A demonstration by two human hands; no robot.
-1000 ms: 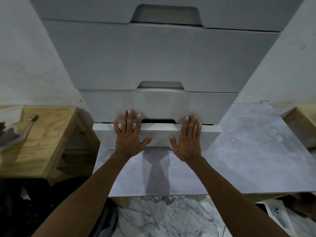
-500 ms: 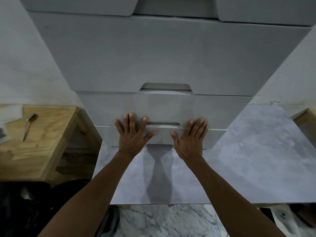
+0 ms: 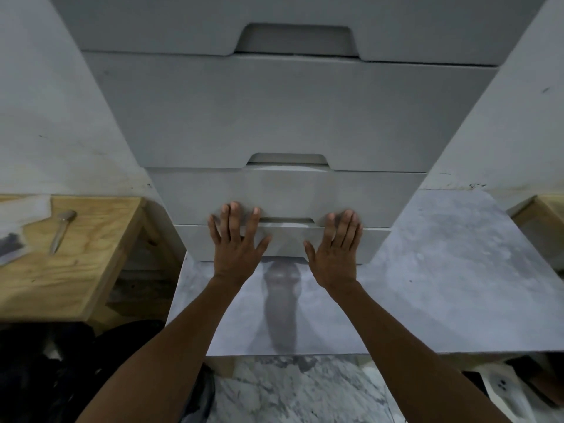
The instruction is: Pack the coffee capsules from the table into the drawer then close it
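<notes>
A grey drawer unit stands on the grey table. Its bottom drawer sits flush with the drawers above it. My left hand lies flat on the left part of that drawer's front, fingers spread. My right hand lies flat on the right part, fingers apart. Neither hand holds anything. No coffee capsules are in view.
A wooden side table stands to the left with a small metal tool and a plastic sheet on it. Another wooden edge shows at the far right. Marble floor lies below the table's front edge.
The bottom drawer was sticking out with a dark gap above it; both hands have pushed it in until its front is level with the other drawers.
</notes>
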